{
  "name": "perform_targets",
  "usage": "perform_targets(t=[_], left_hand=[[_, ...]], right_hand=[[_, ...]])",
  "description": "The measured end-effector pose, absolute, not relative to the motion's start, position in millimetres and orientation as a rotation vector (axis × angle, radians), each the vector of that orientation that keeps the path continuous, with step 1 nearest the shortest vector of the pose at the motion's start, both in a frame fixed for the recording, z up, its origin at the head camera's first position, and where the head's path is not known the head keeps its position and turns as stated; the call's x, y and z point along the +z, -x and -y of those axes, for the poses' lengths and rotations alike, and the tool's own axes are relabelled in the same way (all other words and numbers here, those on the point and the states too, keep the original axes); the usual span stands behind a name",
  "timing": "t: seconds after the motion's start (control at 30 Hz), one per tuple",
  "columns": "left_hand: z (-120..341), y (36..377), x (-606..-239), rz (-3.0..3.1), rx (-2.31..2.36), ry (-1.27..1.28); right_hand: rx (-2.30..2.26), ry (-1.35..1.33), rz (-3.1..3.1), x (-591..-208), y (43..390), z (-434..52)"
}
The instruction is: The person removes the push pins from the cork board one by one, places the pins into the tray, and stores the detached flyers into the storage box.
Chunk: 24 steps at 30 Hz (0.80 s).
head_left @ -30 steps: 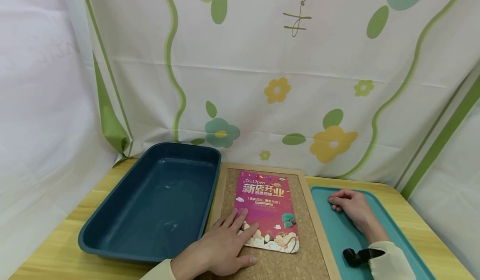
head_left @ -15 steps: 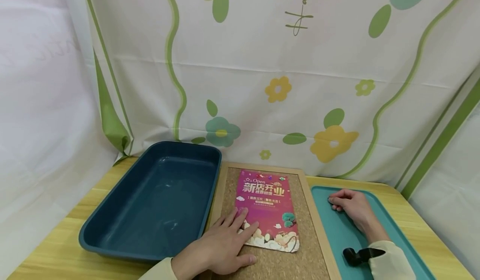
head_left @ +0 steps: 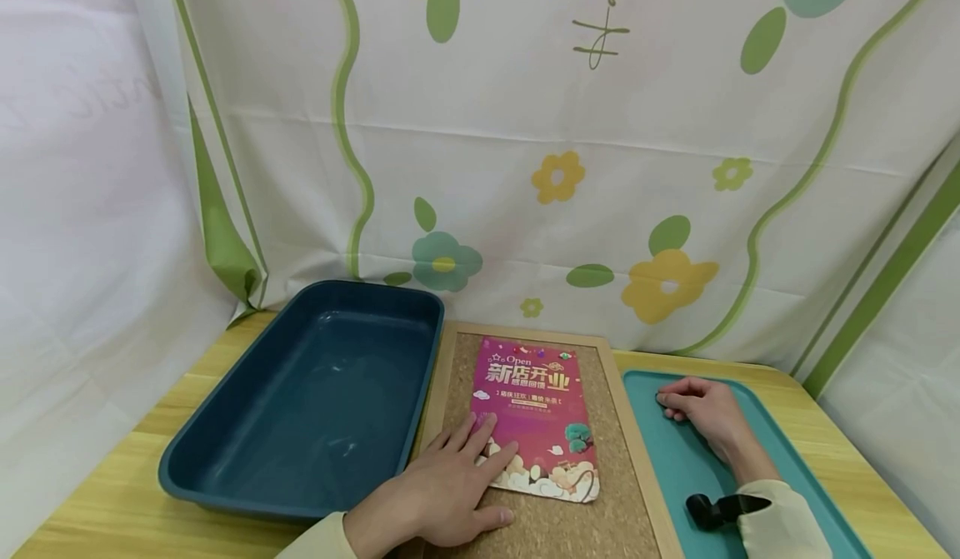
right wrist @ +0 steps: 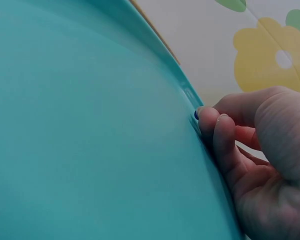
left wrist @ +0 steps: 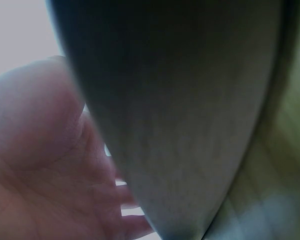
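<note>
My left hand [head_left: 446, 492] lies flat with spread fingers across the lower left of a pink and purple printed flyer [head_left: 536, 426] and the bare cork beside it. The flyer lies on a wood-framed cork board [head_left: 618, 459]. In the left wrist view the palm [left wrist: 45, 175] shows, and a dark blurred surface [left wrist: 175, 100] covers much of the picture. Over the far part of a turquoise tray [head_left: 675, 451], my right hand [head_left: 708, 417] pinches a tiny dark blue piece [right wrist: 196, 114] between thumb and fingertips. Only a bit of that piece shows; I cannot tell its kind.
A deep dark blue basin [head_left: 300, 409] stands left of the board, close along its frame. All of it rests on a wooden table [head_left: 105, 492]. A black camera mount [head_left: 720, 512] sits at the right wrist. A flower-printed curtain [head_left: 480, 167] hangs behind.
</note>
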<state>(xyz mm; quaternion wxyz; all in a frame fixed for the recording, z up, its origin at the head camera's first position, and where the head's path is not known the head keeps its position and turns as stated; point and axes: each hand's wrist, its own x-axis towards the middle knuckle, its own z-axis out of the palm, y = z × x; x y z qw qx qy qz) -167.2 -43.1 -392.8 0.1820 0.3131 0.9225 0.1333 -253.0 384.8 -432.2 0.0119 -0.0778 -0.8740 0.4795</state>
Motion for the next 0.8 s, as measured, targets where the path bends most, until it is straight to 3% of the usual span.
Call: perform_targets(t=[0.8], left_hand=[[42.9,166.3,-391.0,-2.613,0.374,-0.883]], right_hand=[[1.469,0.251,2.741,-430.5,253.3,-383.6]])
